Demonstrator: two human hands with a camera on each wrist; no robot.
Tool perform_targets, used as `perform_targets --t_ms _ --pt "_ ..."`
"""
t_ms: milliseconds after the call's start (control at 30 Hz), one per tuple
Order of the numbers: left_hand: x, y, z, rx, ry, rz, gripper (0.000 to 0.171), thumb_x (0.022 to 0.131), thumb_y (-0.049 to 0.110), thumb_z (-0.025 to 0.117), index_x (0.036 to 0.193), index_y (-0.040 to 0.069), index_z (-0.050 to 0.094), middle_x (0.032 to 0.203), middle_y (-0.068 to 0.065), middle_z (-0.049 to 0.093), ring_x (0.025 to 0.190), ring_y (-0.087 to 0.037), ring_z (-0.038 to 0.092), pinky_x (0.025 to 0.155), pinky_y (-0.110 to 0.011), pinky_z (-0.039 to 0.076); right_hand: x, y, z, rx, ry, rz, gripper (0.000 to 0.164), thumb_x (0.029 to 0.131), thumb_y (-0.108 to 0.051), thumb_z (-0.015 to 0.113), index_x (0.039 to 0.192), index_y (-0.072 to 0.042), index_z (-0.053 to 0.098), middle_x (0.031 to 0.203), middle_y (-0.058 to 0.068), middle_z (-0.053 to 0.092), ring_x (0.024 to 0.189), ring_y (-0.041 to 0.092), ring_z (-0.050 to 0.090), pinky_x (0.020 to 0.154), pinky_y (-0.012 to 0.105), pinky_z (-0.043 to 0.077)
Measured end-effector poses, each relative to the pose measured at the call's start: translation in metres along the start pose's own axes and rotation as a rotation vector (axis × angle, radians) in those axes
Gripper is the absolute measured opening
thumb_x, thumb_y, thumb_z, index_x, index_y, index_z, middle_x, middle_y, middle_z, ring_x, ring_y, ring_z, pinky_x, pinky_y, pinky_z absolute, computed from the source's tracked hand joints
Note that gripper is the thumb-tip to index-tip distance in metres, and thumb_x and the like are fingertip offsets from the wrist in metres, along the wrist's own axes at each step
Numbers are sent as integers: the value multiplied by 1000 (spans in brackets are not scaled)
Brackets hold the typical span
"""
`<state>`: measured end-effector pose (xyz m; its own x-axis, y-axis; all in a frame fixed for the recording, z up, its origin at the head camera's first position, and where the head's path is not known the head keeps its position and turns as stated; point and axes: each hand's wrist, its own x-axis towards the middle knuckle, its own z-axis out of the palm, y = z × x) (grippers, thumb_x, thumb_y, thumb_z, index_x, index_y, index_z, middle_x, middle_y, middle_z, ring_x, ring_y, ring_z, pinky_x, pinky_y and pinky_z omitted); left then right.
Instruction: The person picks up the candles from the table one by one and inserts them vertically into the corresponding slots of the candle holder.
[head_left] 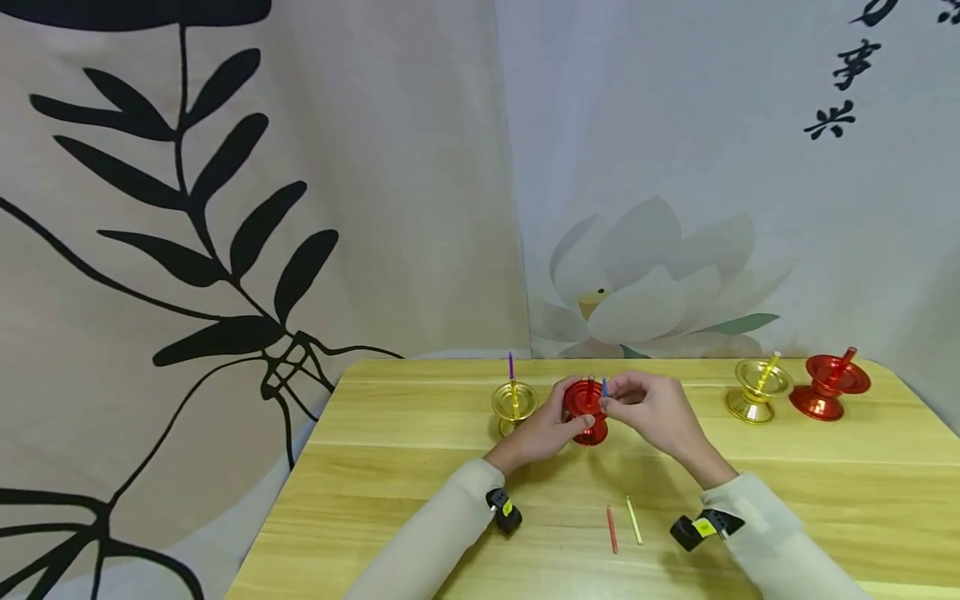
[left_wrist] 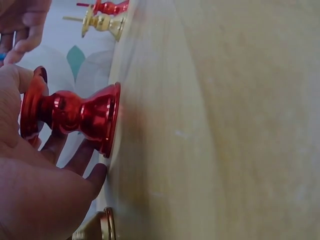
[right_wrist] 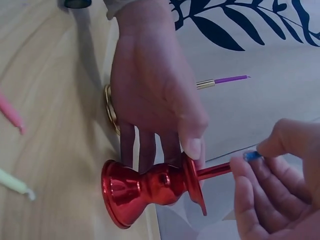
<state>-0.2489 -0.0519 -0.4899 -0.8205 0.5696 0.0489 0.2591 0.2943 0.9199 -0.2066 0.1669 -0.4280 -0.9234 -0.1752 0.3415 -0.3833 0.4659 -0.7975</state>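
My left hand [head_left: 546,432] grips a shiny red candle holder [head_left: 591,433], thumb on its dish and fingers behind the stem. Between thumb and fingertips, my right hand [head_left: 656,412] pinches a small blue candle [head_left: 604,386]. In the right wrist view the end of the blue candle [right_wrist: 253,155] is close to the tip of the holder's red tube [right_wrist: 215,170]; the fingers hide most of it. The red holder's foot [left_wrist: 111,120] is close to the tabletop in the left wrist view.
Just left of the hands stands a gold holder [head_left: 514,402] bearing a purple candle [head_left: 512,367]. A pink-red candle [head_left: 612,530] and a pale yellow-green candle [head_left: 634,520] lie nearer on the wooden table [head_left: 360,500]. Another gold holder [head_left: 751,408] and red holder [head_left: 817,405] stand at right.
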Motion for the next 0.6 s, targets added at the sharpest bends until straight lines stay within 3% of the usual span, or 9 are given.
perform_targets --t_ms 300,600 --pt "-7 -1 -1 26 16 -5 76 114 30 58 173 7 17 163 -16 51 148 -24 52 120 -35 42 14 1 7 33 103 -16 9 100 -11 83 102 -3 80 97 7 81 85 18 75 74 22 58" --pt "-12 0 -2 24 25 -10 73 116 29 58 173 10 17 163 -16 50 150 -24 50 121 -36 42 23 6 17 50 133 -71 6 101 -5 81 105 -1 80 98 10 81 87 15 75 79 15 56"
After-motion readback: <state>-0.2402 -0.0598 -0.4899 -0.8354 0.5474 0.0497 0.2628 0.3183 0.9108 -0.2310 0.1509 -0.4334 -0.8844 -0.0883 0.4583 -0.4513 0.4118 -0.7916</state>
